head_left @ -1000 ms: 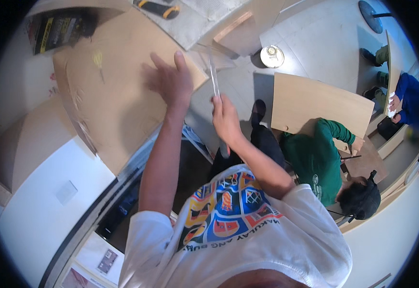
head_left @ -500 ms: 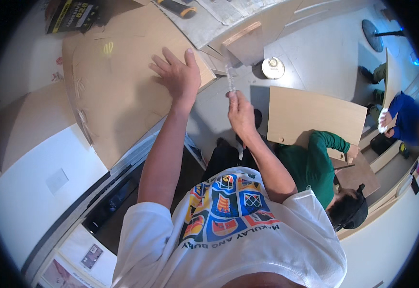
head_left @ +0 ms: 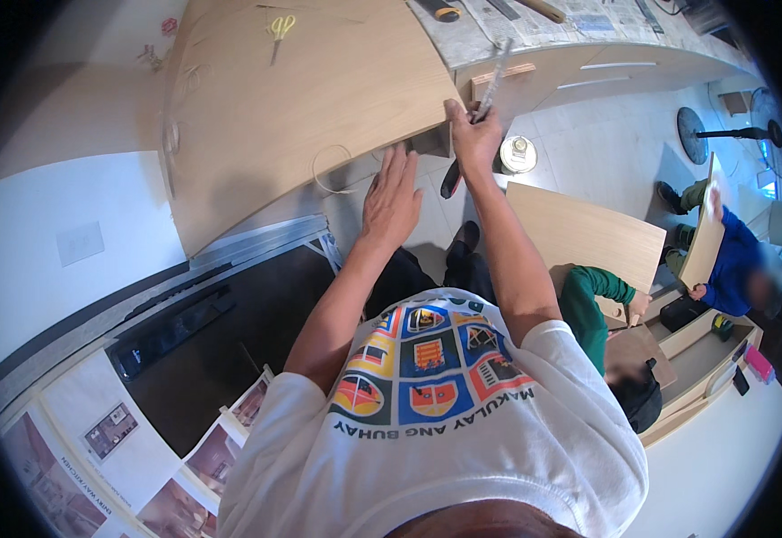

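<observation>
My right hand (head_left: 474,148) is closed around a long, narrow tool (head_left: 497,79) at the near right corner of a light wood panel (head_left: 319,90). The tool's silvery, blade-like end points up and away, and its dark handle with some red sticks out below my fist. What kind of tool it is, I cannot tell. By the panel's near edge my left hand (head_left: 391,204) is open, fingers stretched out and holding nothing. A thin curled strip (head_left: 328,184) hangs at that edge, left of my left hand. Yellow-handled scissors (head_left: 281,29) lie on the panel.
A newspaper-covered counter (head_left: 579,25) with hand tools lies beyond. A round white-topped can (head_left: 518,154) stands on the floor near my right forearm. To the right, a person in green (head_left: 584,314) leans by another panel (head_left: 584,224); a person in blue (head_left: 736,247) holds a board (head_left: 705,235).
My left hand has left the panel's top for its near edge. My right hand has moved with the tool up to the panel's corner. A dark box at the upper left is out of view.
</observation>
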Demonstrator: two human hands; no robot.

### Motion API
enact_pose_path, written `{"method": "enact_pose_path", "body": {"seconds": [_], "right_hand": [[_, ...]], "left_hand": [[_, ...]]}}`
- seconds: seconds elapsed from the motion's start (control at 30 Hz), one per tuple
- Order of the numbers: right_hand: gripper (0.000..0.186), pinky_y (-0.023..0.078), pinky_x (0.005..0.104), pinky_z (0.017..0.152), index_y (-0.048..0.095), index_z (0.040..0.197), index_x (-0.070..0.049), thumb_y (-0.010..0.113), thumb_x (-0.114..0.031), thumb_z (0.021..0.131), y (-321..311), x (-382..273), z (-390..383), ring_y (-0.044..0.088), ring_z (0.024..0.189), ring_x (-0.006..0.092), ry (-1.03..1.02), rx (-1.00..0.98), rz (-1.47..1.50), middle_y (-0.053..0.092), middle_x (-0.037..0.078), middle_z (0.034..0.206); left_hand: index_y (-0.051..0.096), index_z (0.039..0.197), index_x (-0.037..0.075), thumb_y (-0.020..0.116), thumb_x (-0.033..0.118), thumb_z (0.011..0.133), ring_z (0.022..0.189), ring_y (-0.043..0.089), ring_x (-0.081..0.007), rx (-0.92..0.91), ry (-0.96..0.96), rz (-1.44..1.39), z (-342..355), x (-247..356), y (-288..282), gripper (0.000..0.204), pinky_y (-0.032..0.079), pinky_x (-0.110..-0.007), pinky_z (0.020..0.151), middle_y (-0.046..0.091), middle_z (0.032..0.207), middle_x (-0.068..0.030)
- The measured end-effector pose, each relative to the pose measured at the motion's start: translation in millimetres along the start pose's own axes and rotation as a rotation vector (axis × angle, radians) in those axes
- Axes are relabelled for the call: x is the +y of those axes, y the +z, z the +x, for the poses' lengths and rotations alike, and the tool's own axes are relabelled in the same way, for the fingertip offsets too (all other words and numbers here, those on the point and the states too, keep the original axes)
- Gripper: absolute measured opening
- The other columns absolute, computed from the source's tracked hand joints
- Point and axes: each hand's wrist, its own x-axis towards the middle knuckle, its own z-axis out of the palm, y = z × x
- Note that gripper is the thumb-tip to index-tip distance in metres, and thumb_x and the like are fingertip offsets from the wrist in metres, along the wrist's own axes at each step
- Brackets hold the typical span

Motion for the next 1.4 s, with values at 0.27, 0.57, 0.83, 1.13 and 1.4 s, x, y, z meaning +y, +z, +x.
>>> {"method": "enact_pose_path", "body": {"seconds": [0.27, 0.57, 0.83, 1.13, 1.4], "right_hand": [[0.048, 0.051, 0.0339, 0.072, 0.051, 0.114, 0.007, 0.082, -0.016, 0.087, 38, -13, -52, 0.06, 0.073, 0.0183, 0.03, 0.219, 0.277, 0.063, 0.009, 0.082], [0.048, 0.05, 0.031, 0.077, 0.047, 0.112, 0.004, 0.083, -0.012, 0.085, 99, -16, -128, 0.057, 0.08, 0.0154, 0.081, 0.269, 0.326, 0.059, 0.007, 0.087], [0.056, 0.05, 0.0313, 0.07, 0.045, 0.113, 0.003, 0.087, -0.017, 0.081, 47, -17, -46, 0.057, 0.079, 0.0155, 0.143, 0.405, 0.325, 0.058, 0.008, 0.088], [0.045, 0.05, 0.0301, 0.065, 0.047, 0.11, 0.002, 0.082, -0.015, 0.088, 121, -20, -160, 0.061, 0.075, 0.0143, 0.037, 0.331, 0.247, 0.063, 0.008, 0.08], [0.031, 0.052, 0.0412, 0.067, 0.055, 0.111, 0.0, 0.069, -0.025, 0.099, 87, -7, -182, 0.067, 0.073, 0.0261, -0.067, 0.319, 0.067, 0.066, 0.013, 0.08]], "left_hand": [[0.069, 0.121, 0.003, 0.067, 0.011, 0.096, 0.106, 0.072, -0.035, 0.173, -0.074, -0.379, -93, -65, -55, 0.026, 0.056, -0.042, 0.091, 0.074, 0.114, -0.0174], [0.07, 0.114, 0.002, 0.068, 0.008, 0.094, 0.092, 0.07, -0.0357, 0.262, 0.297, -0.326, -52, -121, -86, 0.021, 0.056, -0.045, 0.081, 0.074, 0.101, -0.0171], [0.07, 0.114, 0.0, 0.068, 0.007, 0.094, 0.096, 0.071, -0.0362, 0.222, 0.329, -0.353, -57, -158, -109, 0.021, 0.056, -0.044, 0.085, 0.074, 0.104, -0.0176], [0.062, 0.131, 0.0, 0.068, 0.011, 0.094, 0.122, 0.061, -0.0363, 0.145, 0.455, -0.272, 1, -140, -111, 0.039, 0.048, -0.046, 0.104, 0.065, 0.129, -0.0187], [0.05, 0.148, 0.011, 0.061, 0.017, 0.098, 0.145, 0.038, -0.0388, 0.091, 0.624, 0.184, 42, -132, -60, 0.052, 0.03, -0.061, 0.118, 0.044, 0.156, -0.0128]]}}
